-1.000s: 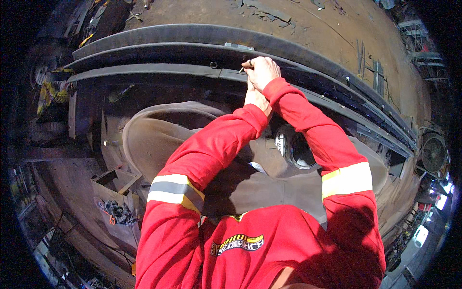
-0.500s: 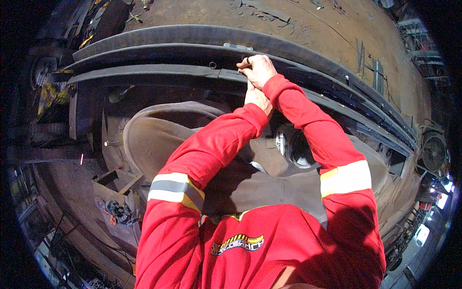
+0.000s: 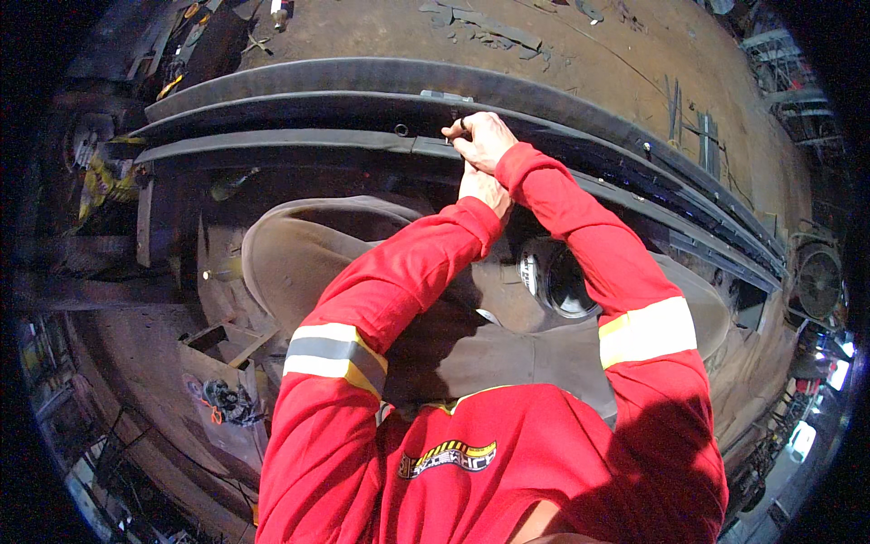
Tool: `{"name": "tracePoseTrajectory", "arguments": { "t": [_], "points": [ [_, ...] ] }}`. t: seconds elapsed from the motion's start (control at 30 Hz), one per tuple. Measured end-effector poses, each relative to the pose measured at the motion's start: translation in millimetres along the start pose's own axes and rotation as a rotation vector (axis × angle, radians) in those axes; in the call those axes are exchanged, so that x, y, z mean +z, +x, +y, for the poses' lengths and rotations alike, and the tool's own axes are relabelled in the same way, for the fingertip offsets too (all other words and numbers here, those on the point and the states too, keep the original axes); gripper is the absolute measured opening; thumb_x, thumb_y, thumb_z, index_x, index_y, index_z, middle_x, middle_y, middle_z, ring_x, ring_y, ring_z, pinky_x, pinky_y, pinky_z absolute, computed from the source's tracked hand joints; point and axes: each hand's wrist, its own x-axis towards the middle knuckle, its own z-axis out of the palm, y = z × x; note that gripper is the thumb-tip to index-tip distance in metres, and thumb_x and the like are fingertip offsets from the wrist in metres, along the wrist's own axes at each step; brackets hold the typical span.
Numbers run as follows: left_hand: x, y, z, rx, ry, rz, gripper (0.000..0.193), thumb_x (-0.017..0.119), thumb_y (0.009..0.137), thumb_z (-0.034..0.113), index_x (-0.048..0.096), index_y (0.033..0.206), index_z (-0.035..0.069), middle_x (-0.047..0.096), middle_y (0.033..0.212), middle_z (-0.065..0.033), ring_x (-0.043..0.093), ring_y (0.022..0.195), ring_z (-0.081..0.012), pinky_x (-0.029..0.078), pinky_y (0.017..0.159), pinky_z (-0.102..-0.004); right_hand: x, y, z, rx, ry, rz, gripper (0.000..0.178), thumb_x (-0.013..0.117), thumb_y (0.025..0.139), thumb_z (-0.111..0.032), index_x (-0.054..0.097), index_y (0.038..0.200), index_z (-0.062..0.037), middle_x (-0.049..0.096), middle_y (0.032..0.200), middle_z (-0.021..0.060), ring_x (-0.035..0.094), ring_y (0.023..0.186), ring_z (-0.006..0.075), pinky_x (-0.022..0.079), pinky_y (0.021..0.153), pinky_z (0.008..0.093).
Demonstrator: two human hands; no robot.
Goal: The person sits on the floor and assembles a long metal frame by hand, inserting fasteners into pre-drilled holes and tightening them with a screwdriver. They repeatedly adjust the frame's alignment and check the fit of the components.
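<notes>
A long dark steel beam (image 3: pixel 299 139) with raised flanges runs across in front of me. Over its near flange, my right hand (image 3: pixel 488 143) is closed with thumb and fingers pinched; whatever they hold is too small to name. My left hand (image 3: pixel 485 189) lies just below, against the right wrist and the near flange, its fingers hidden. A small metal ring (image 3: pixel 401 130) rests on the beam to the left of my hands. Behind them, a short flat metal piece (image 3: pixel 446 95) sits on the middle flange.
Between my legs is a round dark object with a white label (image 3: pixel 530 272). An open box (image 3: pixel 227 344) stands at lower left, near a dark bundle with an orange piece (image 3: pixel 228 402). Metal bars (image 3: pixel 708 145) lie beyond the beam, and a round fan-like thing (image 3: pixel 817 281) stands far right.
The view has shifted slightly, so the beam appears a little lower. Both hands stay at the same place on the beam, the right still pinched.
</notes>
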Motion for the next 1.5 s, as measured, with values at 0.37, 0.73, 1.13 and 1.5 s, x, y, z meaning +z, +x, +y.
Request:
{"name": "tracePoseTrajectory", "arguments": {
  "t": [0.37, 0.73, 1.13, 1.5],
  "points": [
    [3.9, 4.7, 4.0, 0.031, 0.011, -0.245, 0.048, 0.044, 0.089, 0.029, 0.045, 0.132, 0.008, 0.042, 0.138, -0.0148, 0.036, 0.130, -0.0333, 0.023, 0.108, -0.0524, 0.8, -5.4, -2.3, 0.033, -0.015, -0.099, 0.035, 0.063, 0.071, -0.022, 0.068, 0.102, -0.0048, 0.066, 0.102, 0.0195, 0.062, 0.100, 0.0318, 0.047, 0.090, 0.0373],
    [-100.8, -32.9, -110.3, 0.009, -0.166, -0.268, 0.038, 0.069, 0.070, 0.023, 0.059, 0.099, 0.002, 0.061, 0.096, -0.0169, 0.060, 0.094, -0.0324, 0.051, 0.078, -0.0414, 12.7, -25.7, 18.7, -0.249, -0.132, 0.083, 0.050, 0.067, 0.066, -0.010, 0.059, 0.116, -0.0072, 0.060, 0.100, 0.0124, 0.057, 0.098, 0.0311, 0.047, 0.086, 0.0403],
    [-39.6, -2.3, -132.6, 0.153, -0.159, -0.109, 0.056, 0.073, 0.065, 0.017, 0.055, 0.118, 0.009, 0.057, 0.103, -0.0109, 0.053, 0.102, -0.0291, 0.044, 0.087, -0.0397, 11.1, -18.1, 12.7, -0.472, -0.441, 0.158, 0.013, 0.056, 0.071, -0.007, 0.061, 0.084, -0.0039, 0.055, 0.090, 0.0073, 0.055, 0.090, 0.0246, 0.048, 0.075, 0.0357],
    [-43.8, 7.0, -130.6, 0.070, -0.160, -0.136, 0.046, 0.069, 0.068, 0.015, 0.060, 0.112, 0.009, 0.057, 0.101, -0.0106, 0.055, 0.098, -0.0300, 0.044, 0.084, -0.0407, 10.7, -20.2, 22.0, -0.448, -0.404, 0.104, 0.035, 0.069, 0.062, -0.011, 0.062, 0.096, -0.0037, 0.058, 0.099, 0.0086, 0.056, 0.092, 0.0256, 0.048, 0.076, 0.0372]
  ]
}}
